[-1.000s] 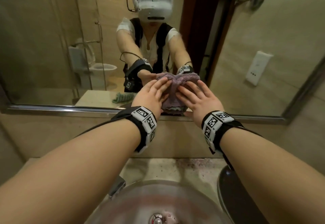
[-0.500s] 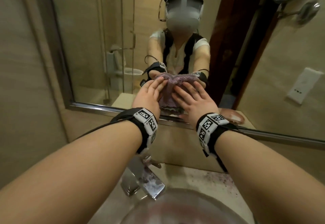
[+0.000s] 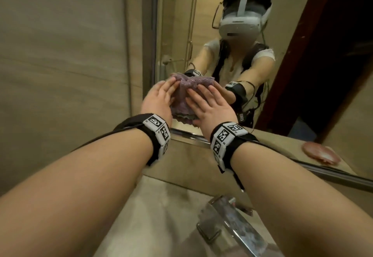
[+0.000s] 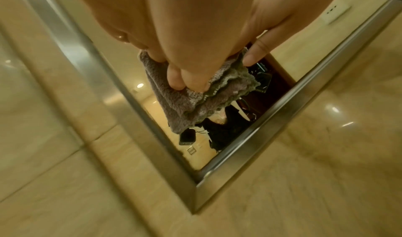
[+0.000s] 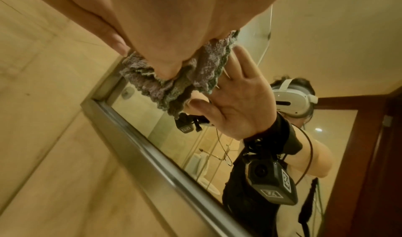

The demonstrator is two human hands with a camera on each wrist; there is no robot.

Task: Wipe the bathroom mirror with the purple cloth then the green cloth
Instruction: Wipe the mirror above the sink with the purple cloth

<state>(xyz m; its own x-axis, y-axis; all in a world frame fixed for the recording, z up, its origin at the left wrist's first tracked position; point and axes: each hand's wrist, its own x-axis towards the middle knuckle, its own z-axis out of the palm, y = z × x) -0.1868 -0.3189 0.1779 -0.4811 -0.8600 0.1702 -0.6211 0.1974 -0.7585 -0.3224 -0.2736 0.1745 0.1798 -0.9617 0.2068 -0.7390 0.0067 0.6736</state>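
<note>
The purple cloth [image 3: 182, 97] is bunched flat against the bathroom mirror [image 3: 193, 24], low down near its bottom-left corner. My left hand [image 3: 161, 95] presses its left side with straight fingers. My right hand [image 3: 205, 101] presses its right side the same way. In the left wrist view the fingers [image 4: 187, 80] lie flat on the fuzzy cloth [image 4: 178, 111], which has a greenish hem. The right wrist view shows the cloth [image 5: 174, 87] under my right hand's fingers [image 5: 165, 67] and the palm reflected in the glass. The green cloth is not in view.
The mirror's steel frame [image 3: 150, 34] runs up just left of the cloth and along the bottom [image 3: 323, 173]. Tiled wall [image 3: 60, 75] fills the left. A chrome faucet [image 3: 232, 224] stands on the stone counter [image 3: 157, 206] below. A pink dish [image 3: 321, 153] shows at right.
Both hands have slid the purple cloth leftward along the mirror's lower part, from near the middle to beside the left frame. The head view has swung left with them.
</note>
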